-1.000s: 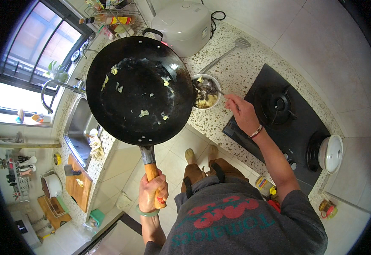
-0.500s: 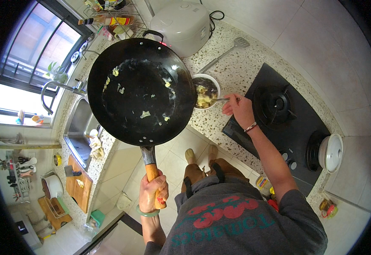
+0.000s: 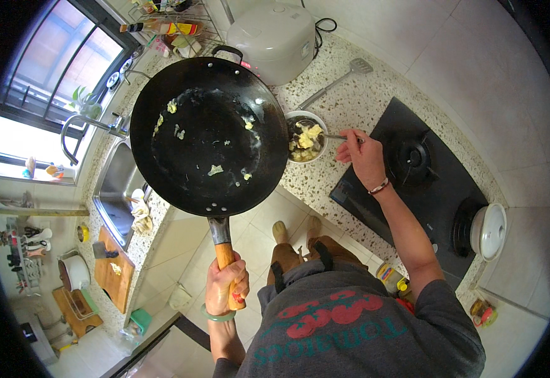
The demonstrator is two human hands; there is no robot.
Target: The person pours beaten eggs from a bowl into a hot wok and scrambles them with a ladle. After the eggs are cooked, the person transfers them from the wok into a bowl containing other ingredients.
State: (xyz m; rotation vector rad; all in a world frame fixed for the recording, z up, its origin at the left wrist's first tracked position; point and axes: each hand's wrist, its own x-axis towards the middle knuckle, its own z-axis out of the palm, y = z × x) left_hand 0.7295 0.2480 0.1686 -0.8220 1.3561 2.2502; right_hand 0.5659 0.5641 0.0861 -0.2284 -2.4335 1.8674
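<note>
1. Black wok [image 3: 208,135], round, matte carbon-steel look, held up over the countertop edge w/ yellow egg scraps stuck to its inner surface; small loop handle at the far rim.
2. Left hand [image 3: 225,285] clenched around the wok's wooden handle [image 3: 226,263]; green bangle at the wrist. Handle joins the pan via a dark metal socket.
3. Right hand [image 3: 363,156] closed on a thin metal utensil [image 3: 336,136], fingers pinched on the shaft; tip end reaches into the bowl. Utensil type: cannot tell.
4. Bowl [image 3: 306,137], small, round, white rim, sits on the speckled countertop [image 3: 350,94] just right of the wok, partly hidden under its rim. Contents: yellow scrambled egg [image 3: 307,137].
5. Packages/labels: bottle w/ yellow-red label [image 3: 161,28] lies on the wire rack at top, near the window; small yellow-capped containers [image 3: 391,277] on the countertop's near end, by the right elbow.
6. Rice cooker [image 3: 275,38], off-white plastic, rounded box shape, behind the wok; black cord at its rear.
7. Metal slotted spatula [image 3: 335,82] lies flat on the countertop, right of the cooker.
8. Gas hob [image 3: 426,183], black glass, two burners; white lidded pot [image 3: 488,230] on the nearer one.
9. Steel sink [image 3: 117,189] w/ curved tap, left of the wok; wooden cutting board [image 3: 114,268] beside it.
</note>
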